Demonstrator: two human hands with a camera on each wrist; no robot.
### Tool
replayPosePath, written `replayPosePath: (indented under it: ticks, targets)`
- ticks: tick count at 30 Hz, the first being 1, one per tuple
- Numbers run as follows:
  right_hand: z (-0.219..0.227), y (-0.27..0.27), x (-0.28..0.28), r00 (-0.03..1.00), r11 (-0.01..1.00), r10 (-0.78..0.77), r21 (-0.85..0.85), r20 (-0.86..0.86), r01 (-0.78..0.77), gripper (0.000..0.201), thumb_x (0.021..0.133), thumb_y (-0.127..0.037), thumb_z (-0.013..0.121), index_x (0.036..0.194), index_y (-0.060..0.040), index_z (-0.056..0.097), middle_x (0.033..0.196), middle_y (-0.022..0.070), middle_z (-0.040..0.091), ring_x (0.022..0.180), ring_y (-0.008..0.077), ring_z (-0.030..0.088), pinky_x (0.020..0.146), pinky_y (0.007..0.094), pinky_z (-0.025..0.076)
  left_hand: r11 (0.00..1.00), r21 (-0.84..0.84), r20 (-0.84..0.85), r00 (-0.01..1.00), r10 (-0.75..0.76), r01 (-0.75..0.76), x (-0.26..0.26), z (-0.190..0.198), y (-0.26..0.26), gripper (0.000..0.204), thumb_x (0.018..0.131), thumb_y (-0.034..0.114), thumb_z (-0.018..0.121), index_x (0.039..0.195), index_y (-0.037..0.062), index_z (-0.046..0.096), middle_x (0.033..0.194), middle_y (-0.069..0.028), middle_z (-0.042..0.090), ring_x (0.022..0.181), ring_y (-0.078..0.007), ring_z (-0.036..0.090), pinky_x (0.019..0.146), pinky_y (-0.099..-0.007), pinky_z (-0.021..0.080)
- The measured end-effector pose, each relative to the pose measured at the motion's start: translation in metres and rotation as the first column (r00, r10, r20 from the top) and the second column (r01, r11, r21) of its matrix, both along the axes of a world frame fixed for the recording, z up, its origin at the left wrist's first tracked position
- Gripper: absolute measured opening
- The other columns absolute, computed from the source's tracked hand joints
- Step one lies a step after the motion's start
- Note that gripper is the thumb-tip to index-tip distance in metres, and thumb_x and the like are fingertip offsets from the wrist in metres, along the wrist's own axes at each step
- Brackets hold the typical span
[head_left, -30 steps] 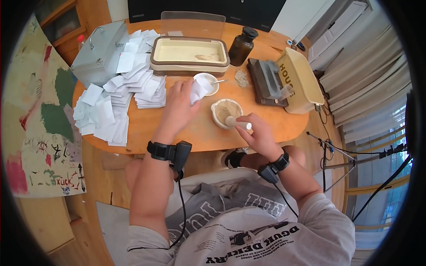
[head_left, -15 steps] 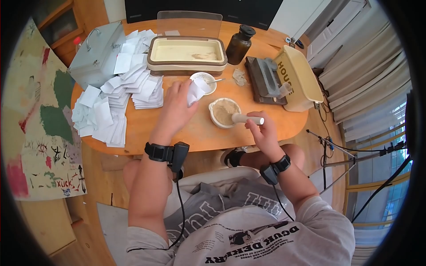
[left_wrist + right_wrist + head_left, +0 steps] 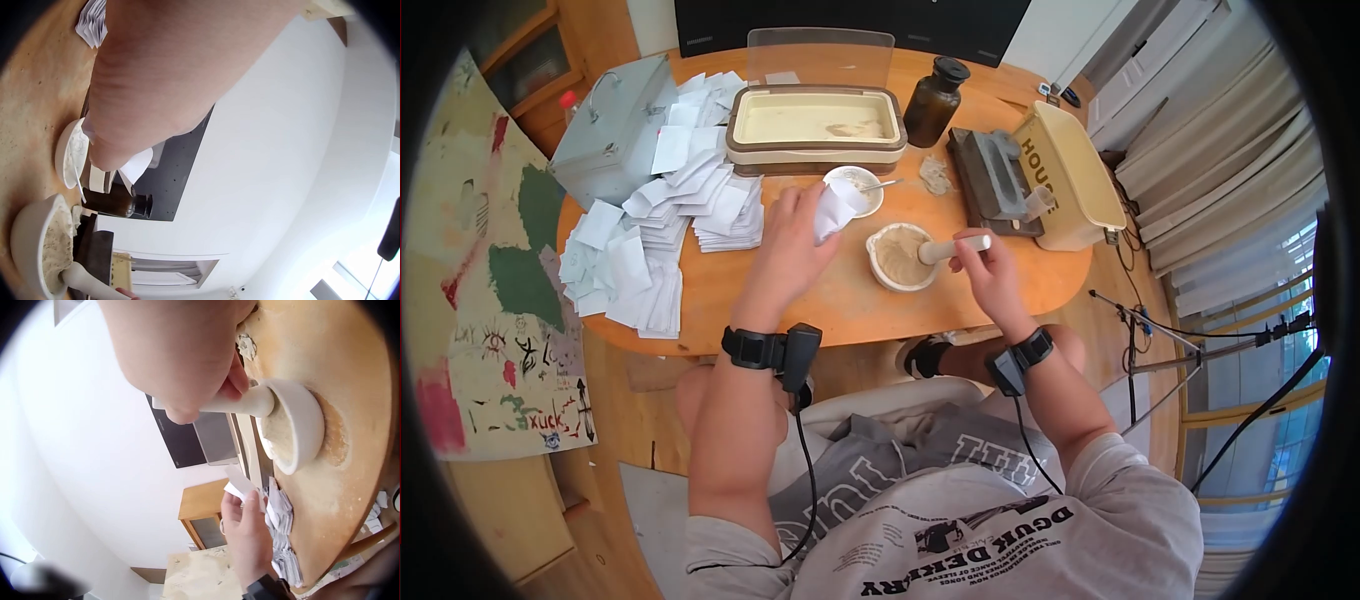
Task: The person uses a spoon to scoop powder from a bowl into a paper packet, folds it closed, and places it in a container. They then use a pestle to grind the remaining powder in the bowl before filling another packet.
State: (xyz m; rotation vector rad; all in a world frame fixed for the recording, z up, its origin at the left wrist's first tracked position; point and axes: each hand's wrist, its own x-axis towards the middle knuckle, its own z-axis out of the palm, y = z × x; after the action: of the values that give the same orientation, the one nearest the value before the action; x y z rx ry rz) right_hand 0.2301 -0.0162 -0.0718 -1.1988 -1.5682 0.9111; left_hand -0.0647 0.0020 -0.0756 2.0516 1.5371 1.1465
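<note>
A folded white paper (image 3: 838,210) is held between the thumb and fingers of my left hand (image 3: 786,248), in the air beside a small white bowl (image 3: 874,211). In that bowl lie a pale powder and a spoon (image 3: 881,184). My right hand (image 3: 992,278) grips the handle of a white pestle (image 3: 953,248). The pestle leans to the right, its head in the beige powder (image 3: 897,256) inside a white mortar (image 3: 906,286). In the right wrist view the pestle (image 3: 253,402) lies across the mortar's rim (image 3: 306,425).
Stacks of folded papers (image 3: 730,212) and a metal case (image 3: 613,130) stand on the left. Behind the bowls is a cream box (image 3: 815,154) with a raised clear lid. A brown bottle (image 3: 933,103), a dark grey device (image 3: 990,180) and a yellow bin (image 3: 1072,180) are to the right.
The pestle's handle has swung from the front right of the mortar to its right side, and my right hand has gone with it. My left hand still holds the paper near the bowl.
</note>
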Motion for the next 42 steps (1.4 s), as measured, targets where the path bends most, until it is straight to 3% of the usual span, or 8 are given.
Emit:
replayPosePath:
  ticks: [5, 14, 17, 22, 29, 36, 38, 42]
  targets:
    - [0.008, 0.02, 0.008, 0.998, 0.998, -0.055, -0.006, -0.025, 0.055, 0.017, 0.103, -0.017, 0.06, 0.103, 0.0005, 0.062, 0.082, 0.0032, 0.065, 0.071, 0.0093, 0.062, 0.065, 0.0241, 0.05, 0.998, -0.055, -0.005, 1.0, -0.012, 0.011, -0.001, 0.002, -0.001, 0.063, 0.083, 0.011, 0.074, 0.14, 0.0025, 0.047, 0.129, -0.0194, 0.051, 0.121, -0.0401, 0.051, 0.106, -0.0441, 0.043]
    - [0.01, 0.036, 0.001, 0.999, 1.0, -0.003, -0.012, -0.036, 0.002, 0.018, 0.103, -0.017, 0.06, 0.102, 0.0007, 0.062, 0.083, 0.0034, 0.065, 0.072, 0.0089, 0.062, 0.066, 0.0245, 0.05, 0.998, -0.067, -0.013, 1.0, -0.006, 0.005, -0.003, 0.003, -0.003, 0.064, 0.083, 0.012, 0.074, 0.14, 0.0024, 0.047, 0.128, -0.0196, 0.051, 0.12, -0.04, 0.051, 0.105, -0.044, 0.043]
    - [0.011, 0.033, -0.008, 0.999, 0.994, 0.045, -0.102, 0.019, -0.042, 0.017, 0.103, -0.016, 0.061, 0.102, 0.0009, 0.062, 0.085, 0.0036, 0.064, 0.072, 0.0087, 0.061, 0.066, 0.0243, 0.05, 0.997, -0.072, -0.015, 1.0, -0.007, 0.006, -0.003, 0.005, -0.002, 0.064, 0.083, 0.012, 0.074, 0.14, 0.0023, 0.047, 0.128, -0.0195, 0.051, 0.121, -0.0399, 0.051, 0.105, -0.044, 0.043]
    - [0.007, 0.042, -0.009, 0.999, 1.0, 0.012, -0.014, 0.036, -0.012, 0.018, 0.102, -0.017, 0.062, 0.103, 0.0008, 0.063, 0.079, 0.0022, 0.064, 0.071, 0.0083, 0.061, 0.064, 0.024, 0.049, 0.997, -0.073, -0.002, 1.0, -0.011, 0.011, -0.003, 0.005, -0.003, 0.063, 0.083, 0.012, 0.074, 0.14, 0.0023, 0.047, 0.127, -0.0194, 0.051, 0.12, -0.0396, 0.051, 0.105, -0.0438, 0.043]
    - [0.021, 0.057, -0.026, 0.985, 1.0, 0.022, -0.013, 0.171, -0.02, 0.021, 0.1, -0.02, 0.064, 0.096, 0.0, 0.064, 0.073, 0.0034, 0.065, 0.065, 0.0099, 0.061, 0.06, 0.0271, 0.048, 0.999, -0.05, -0.004, 1.0, -0.018, 0.018, -0.004, 0.004, -0.003, 0.061, 0.083, 0.011, 0.074, 0.138, 0.0012, 0.048, 0.125, -0.0196, 0.052, 0.119, -0.0395, 0.051, 0.104, -0.0435, 0.043]
    - [0.035, 0.063, -0.04, 0.934, 0.996, 0.072, 0.019, 0.35, -0.084, 0.026, 0.098, -0.024, 0.066, 0.091, 0.0011, 0.063, 0.071, 0.0092, 0.064, 0.062, 0.0174, 0.061, 0.06, 0.033, 0.048, 0.999, -0.042, -0.029, 1.0, -0.006, 0.005, -0.004, 0.004, -0.003, 0.061, 0.083, 0.01, 0.074, 0.138, 0.0011, 0.048, 0.123, -0.0196, 0.052, 0.117, -0.0397, 0.052, 0.102, -0.0439, 0.044]
    - [0.038, 0.064, -0.048, 0.878, 0.982, 0.169, 0.003, 0.448, -0.19, 0.026, 0.097, -0.024, 0.066, 0.091, 0.0013, 0.063, 0.07, 0.0112, 0.063, 0.062, 0.0214, 0.059, 0.06, 0.036, 0.047, 0.999, -0.05, -0.023, 1.0, -0.014, 0.013, -0.003, 0.006, -0.003, 0.061, 0.083, 0.01, 0.074, 0.138, 0.001, 0.048, 0.123, -0.0198, 0.052, 0.117, -0.0396, 0.053, 0.102, -0.0437, 0.044]
    - [0.052, 0.053, -0.061, 0.828, 0.978, 0.176, 0.004, 0.532, -0.21, 0.027, 0.096, -0.024, 0.067, 0.091, 0.0018, 0.062, 0.072, 0.0134, 0.061, 0.063, 0.0243, 0.057, 0.061, 0.0379, 0.046, 0.998, -0.065, -0.007, 1.0, -0.007, 0.007, -0.005, 0.007, -0.004, 0.061, 0.084, 0.011, 0.074, 0.138, 0.0011, 0.048, 0.125, -0.0202, 0.051, 0.118, -0.0393, 0.053, 0.103, -0.0433, 0.044]
